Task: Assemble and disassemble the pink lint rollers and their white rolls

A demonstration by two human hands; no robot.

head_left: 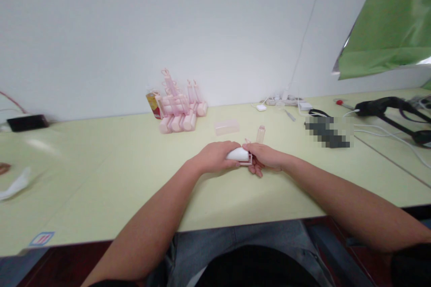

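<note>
At the middle of the counter [101, 166], fingers of the left hand [215, 157] and right hand [266, 158] grasp a white roll [237, 154], seemingly on a pink holder. Uneven pressing could make it slip out.

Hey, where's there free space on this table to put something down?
Bare table lies left of the left hand, in front of the pink rollers. Crowded: far right, with cables and black gear.

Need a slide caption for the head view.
Left hand and right hand grip a white roller on the table; pink rollers stacked behind.
</note>
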